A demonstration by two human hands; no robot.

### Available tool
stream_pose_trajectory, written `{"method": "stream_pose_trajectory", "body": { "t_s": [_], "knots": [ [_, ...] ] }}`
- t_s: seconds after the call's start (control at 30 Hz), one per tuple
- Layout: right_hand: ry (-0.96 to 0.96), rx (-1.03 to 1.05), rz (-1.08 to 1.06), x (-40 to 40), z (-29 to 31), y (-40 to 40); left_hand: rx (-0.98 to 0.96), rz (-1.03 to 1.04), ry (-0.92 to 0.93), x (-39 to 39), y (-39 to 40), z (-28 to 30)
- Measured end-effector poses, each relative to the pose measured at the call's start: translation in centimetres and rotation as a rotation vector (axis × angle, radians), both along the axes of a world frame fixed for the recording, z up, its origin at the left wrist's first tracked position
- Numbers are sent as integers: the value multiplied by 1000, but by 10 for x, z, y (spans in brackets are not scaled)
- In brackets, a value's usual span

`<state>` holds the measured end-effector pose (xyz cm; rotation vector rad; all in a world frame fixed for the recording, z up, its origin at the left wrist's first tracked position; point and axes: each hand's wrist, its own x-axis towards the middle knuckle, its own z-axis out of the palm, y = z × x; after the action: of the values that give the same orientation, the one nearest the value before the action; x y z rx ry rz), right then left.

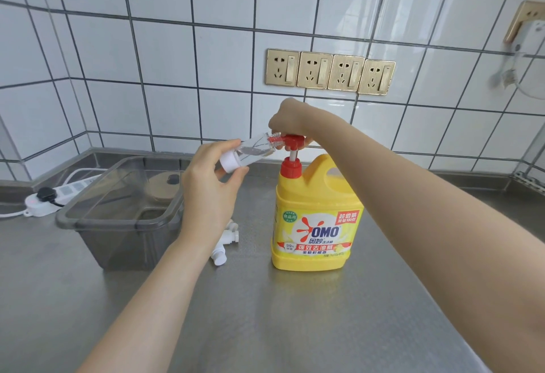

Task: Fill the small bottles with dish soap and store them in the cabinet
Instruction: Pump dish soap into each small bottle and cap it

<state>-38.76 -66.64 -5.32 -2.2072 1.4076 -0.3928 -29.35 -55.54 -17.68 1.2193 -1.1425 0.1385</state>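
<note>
1. Steel kitchen counter [295, 313], white tiled wall behind.
2. Left hand [211, 184] grasps a small clear plastic bottle [253, 150], tilted, mouth against the spout.
3. Right hand [295, 120] clasps the yellow soap jug's red pump [295, 140]; press slowly, keeping mouth and spout aligned.

Left hand [211, 179] raised above the worktop, fingers curled round a small tilted bottle [250, 150], forearm reaching up from the near edge, right hand [290, 125] cupped over the pump head [295, 139], wrist bent, forearm stretched from the right
</note>
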Motion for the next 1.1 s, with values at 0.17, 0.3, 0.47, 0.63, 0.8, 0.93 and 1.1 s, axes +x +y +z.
{"method": "stream_pose_trajectory", "body": {
  "t_s": [0.17,0.3,0.47,0.63,0.8,0.93,1.1],
  "knots": [
    [-5,-4,-1,2,-4,0,-7,1,4,1,-1,-2],
    [119,53,30,5,-11,-1,-4,-8,8,1,-1,-5],
    [145,-38,41,2,-18,-2,8,-20,2,2,-1,-10],
    [141,-74,51,-3,-25,-3,13,-20,17,-1,1,-15],
    [69,-101,60,-1,-31,-1,10,-17,35,-2,2,-18],
    [81,-70,27,0,-34,-6,18,-15,32,-2,3,-20],
    [47,88,34,-3,-22,-7,15,-4,8,-3,6,-8]
  ]
}}
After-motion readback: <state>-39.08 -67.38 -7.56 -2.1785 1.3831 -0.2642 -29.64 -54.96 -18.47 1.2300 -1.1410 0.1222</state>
